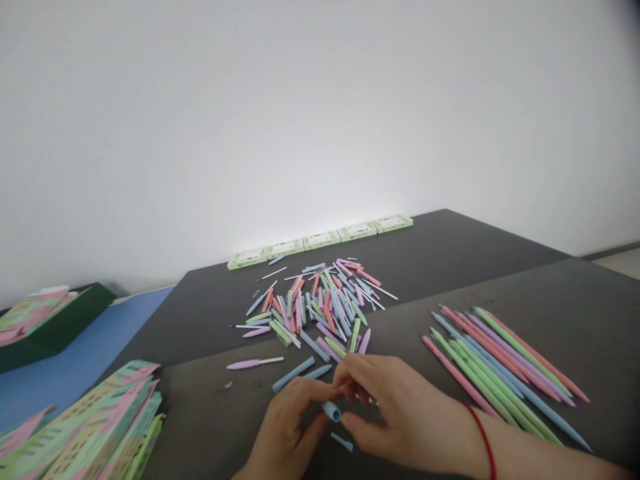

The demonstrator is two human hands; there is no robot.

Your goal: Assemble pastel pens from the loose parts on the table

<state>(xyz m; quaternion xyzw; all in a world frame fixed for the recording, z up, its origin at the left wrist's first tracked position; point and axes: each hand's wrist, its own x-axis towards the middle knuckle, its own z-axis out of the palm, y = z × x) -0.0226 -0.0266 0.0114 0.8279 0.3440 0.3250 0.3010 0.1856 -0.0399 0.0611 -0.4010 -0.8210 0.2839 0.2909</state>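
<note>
My left hand (295,417) pinches a short hollow blue pen barrel (331,411), its round open end facing me. Close against it, my right hand (405,407) has its fingers curled, the fingertips meeting those of the left; whatever lies between them is hidden. Below the barrel lies a small light-blue pen part (342,441), perhaps a clip. Just beyond my left hand rest a blue pen tube (294,375) and a pointed blue piece (318,372). A purple pen piece with a white refill (254,363) lies to their left.
A loose heap of pastel pen parts (320,303) spreads over the dark table (480,260). Several long pastel pens (500,367) lie side by side at right. Flat green boxes (320,239) line the wall. Printed cartons (100,427) and a dark green box (65,327) stand at left.
</note>
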